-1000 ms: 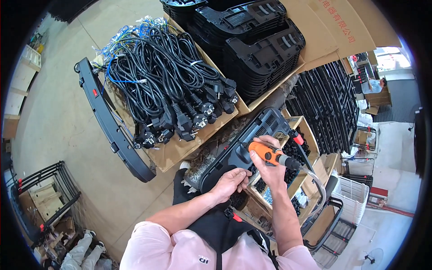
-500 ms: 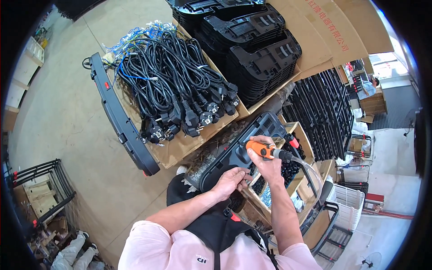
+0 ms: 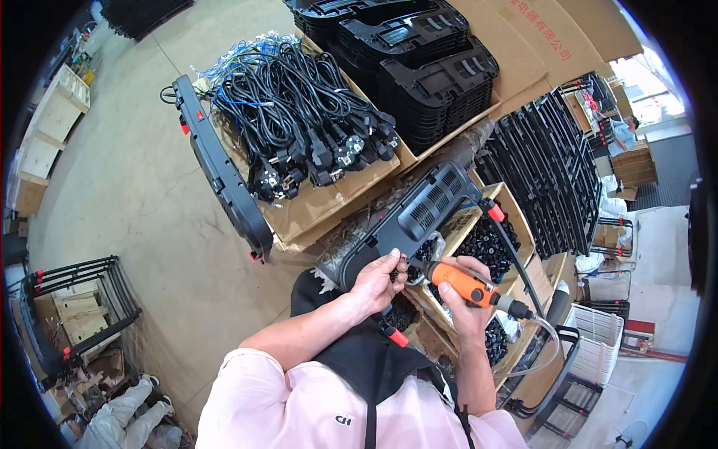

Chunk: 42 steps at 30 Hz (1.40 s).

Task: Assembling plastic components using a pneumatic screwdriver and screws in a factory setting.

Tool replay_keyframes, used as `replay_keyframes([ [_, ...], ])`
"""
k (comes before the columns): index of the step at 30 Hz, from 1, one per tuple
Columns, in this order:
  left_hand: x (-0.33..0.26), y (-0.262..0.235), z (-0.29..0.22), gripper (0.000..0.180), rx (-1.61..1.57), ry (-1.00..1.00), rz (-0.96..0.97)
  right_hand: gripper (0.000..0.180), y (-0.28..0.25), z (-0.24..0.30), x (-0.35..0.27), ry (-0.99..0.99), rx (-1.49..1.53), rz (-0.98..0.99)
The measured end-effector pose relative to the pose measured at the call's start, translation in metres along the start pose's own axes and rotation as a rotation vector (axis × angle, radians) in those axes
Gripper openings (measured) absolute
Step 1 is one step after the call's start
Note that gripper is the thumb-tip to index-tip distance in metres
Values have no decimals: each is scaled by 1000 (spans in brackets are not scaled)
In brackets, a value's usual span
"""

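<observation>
My right hand [image 3: 467, 308] is wrapped round an orange power screwdriver [image 3: 465, 285] with a clear hose at its rear end. The tool lies tilted, its black nose pointing left at the fingertips of my left hand [image 3: 380, 284]. Those fingertips are pinched together close to the nose; anything small between them cannot be made out. Beneath and beyond both hands rests a long black plastic housing [image 3: 407, 224] with vent slots. A black tube with a red end cap [image 3: 495, 212] stands by its far right end.
A carton of black power cords [image 3: 299, 120] sits ahead, a black housing [image 3: 221, 168] leaning along its left side. Stacked black panels [image 3: 441, 82] fill the carton behind. A wooden compartment box [image 3: 516, 213] of small black parts stands right, before stacked black frames [image 3: 538, 172].
The screwdriver has moved right and nearer to me, and its nose now meets my left fingertips. The black housing shows more openly, and the whole view has shifted slightly.
</observation>
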<state>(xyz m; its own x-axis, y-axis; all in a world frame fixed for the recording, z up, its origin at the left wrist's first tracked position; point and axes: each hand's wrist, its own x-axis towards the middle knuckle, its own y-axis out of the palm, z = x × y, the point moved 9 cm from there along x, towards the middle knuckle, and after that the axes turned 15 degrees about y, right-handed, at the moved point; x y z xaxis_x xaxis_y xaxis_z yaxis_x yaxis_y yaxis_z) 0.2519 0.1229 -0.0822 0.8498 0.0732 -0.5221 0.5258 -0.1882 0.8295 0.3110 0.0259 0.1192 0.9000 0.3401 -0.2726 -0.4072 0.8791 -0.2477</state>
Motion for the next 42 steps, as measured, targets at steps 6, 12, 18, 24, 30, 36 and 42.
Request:
replay_keyframes([
  [6, -41, -7, 25, 23, 11, -39, 41, 53, -20, -28, -60, -56, 63, 18],
  [12, -93, -20, 56, 26, 95, -31, -1, 54, -37, -61, -107, -95, 134, 72],
  [18, -144, -48, 72, 30, 211, 30, -120, 53, -25, -82, -130, -35, 131, 95],
  [24, -159, -74, 63, 28, 404, -35, -43, 52, -23, -92, -135, -42, 132, 83],
  [30, -165, -79, 35, 31, 426, -20, -3, 52, -6, -88, -134, -57, 41, 79],
  [36, -160, -96, 23, 34, 543, -59, -14, 43, 22, -91, -123, -15, -18, 82],
  [42, -149, -100, 3, 32, 700, 15, 48, 40, 36, -75, -117, -52, -322, 62],
])
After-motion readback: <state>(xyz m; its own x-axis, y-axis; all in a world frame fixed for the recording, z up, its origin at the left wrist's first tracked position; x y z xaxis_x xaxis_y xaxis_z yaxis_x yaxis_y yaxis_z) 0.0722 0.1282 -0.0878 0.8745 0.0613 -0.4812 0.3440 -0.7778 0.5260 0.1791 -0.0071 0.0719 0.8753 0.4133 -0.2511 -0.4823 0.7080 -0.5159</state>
